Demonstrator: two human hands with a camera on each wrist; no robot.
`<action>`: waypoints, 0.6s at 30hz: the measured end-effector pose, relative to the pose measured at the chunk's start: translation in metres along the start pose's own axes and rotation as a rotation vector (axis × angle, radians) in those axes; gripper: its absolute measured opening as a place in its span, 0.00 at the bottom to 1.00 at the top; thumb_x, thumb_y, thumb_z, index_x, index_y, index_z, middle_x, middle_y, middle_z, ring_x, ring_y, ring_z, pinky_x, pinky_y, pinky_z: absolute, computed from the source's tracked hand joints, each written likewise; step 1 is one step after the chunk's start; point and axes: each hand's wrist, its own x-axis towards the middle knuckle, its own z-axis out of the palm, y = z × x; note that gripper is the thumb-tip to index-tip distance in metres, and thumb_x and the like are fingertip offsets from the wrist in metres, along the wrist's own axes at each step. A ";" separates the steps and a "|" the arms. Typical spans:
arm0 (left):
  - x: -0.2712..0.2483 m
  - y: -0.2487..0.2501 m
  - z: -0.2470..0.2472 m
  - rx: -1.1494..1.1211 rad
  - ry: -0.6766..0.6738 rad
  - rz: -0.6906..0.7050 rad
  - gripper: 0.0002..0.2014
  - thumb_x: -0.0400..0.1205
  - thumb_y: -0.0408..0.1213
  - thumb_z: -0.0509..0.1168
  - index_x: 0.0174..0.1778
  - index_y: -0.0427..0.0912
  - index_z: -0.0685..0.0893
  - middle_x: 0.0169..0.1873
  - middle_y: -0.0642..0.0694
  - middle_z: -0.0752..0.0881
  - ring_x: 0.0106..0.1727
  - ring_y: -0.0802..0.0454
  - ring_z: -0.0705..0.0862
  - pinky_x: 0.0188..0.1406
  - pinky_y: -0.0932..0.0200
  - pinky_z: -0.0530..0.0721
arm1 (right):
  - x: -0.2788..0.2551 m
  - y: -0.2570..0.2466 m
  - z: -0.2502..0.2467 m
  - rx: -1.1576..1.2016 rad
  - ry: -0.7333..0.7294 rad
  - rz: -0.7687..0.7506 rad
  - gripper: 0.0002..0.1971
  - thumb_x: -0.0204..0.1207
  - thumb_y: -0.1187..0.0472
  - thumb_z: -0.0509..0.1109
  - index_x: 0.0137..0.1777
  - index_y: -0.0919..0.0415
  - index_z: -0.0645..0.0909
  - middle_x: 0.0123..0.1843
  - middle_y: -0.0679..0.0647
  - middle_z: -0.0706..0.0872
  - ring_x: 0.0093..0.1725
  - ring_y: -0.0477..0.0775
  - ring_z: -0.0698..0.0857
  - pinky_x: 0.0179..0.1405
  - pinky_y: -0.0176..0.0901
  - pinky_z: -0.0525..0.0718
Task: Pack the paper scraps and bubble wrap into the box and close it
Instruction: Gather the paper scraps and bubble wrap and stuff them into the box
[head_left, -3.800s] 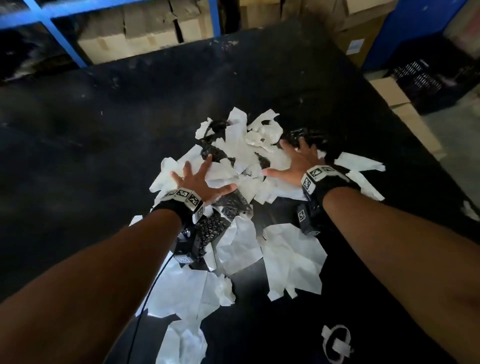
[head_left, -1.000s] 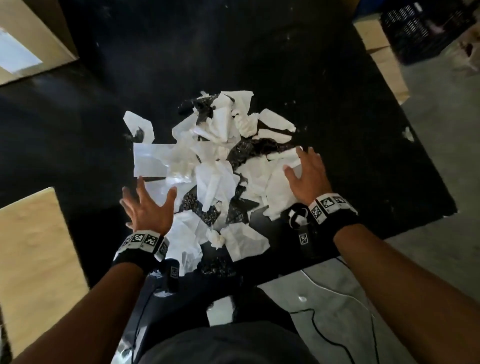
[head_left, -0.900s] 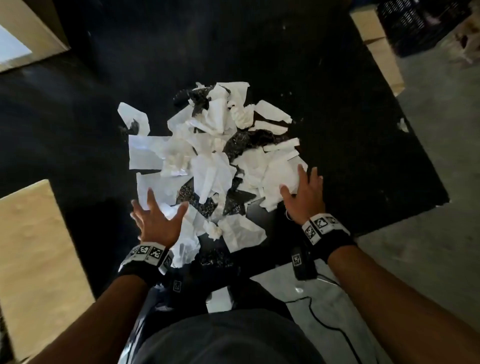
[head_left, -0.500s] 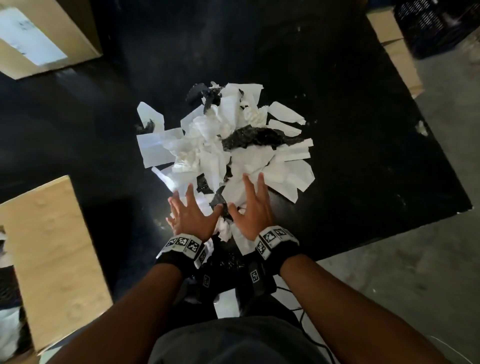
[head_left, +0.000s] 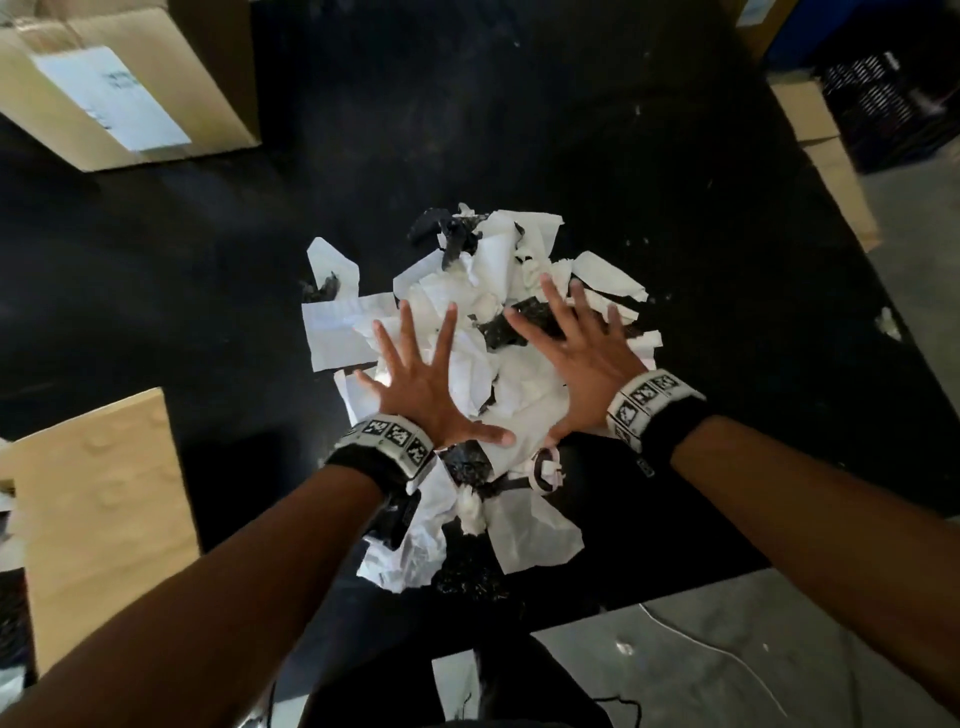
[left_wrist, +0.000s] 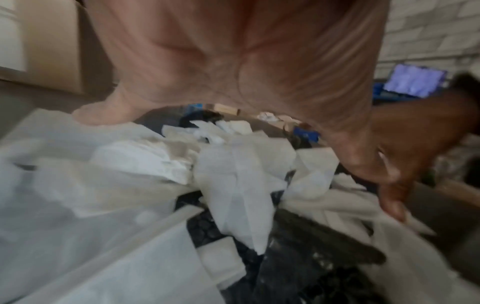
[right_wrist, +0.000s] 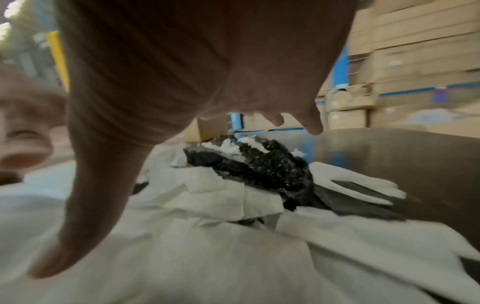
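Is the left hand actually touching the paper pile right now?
Cannot tell. In the head view the left hand is spread over the paper scraps, but the blurred left wrist view shows neither plain contact nor a plain gap.

I see the paper scraps (head_left: 467, 364) heaped mid-table (head_left: 675, 182), with bubble wrap (head_left: 524, 319) pieces mixed into and under them. My left hand (head_left: 423, 395) lies spread on the heap's left half, my right hand (head_left: 576, 358) on its right. A box (head_left: 119, 83) sits at the far left, a board (head_left: 104, 519) near left.
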 end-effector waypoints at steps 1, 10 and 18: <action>0.008 0.003 0.004 0.024 -0.040 0.003 0.83 0.41 0.84 0.73 0.79 0.71 0.20 0.79 0.48 0.14 0.79 0.29 0.16 0.67 0.04 0.41 | 0.016 -0.001 -0.003 -0.053 -0.036 -0.054 0.87 0.32 0.22 0.83 0.83 0.33 0.23 0.84 0.55 0.15 0.85 0.74 0.26 0.76 0.91 0.44; 0.058 -0.007 0.030 0.105 -0.128 -0.105 0.87 0.41 0.83 0.74 0.80 0.60 0.16 0.78 0.42 0.13 0.78 0.28 0.15 0.71 0.07 0.42 | 0.121 -0.023 -0.006 -0.182 -0.202 -0.137 0.93 0.29 0.27 0.88 0.80 0.34 0.16 0.81 0.52 0.10 0.83 0.74 0.22 0.71 0.96 0.45; 0.052 -0.010 0.037 0.014 0.024 -0.024 0.56 0.79 0.61 0.70 0.90 0.52 0.36 0.89 0.47 0.34 0.90 0.41 0.38 0.83 0.32 0.66 | 0.124 -0.016 0.006 -0.102 -0.170 -0.119 0.65 0.67 0.45 0.84 0.89 0.41 0.34 0.91 0.49 0.32 0.90 0.62 0.38 0.85 0.75 0.54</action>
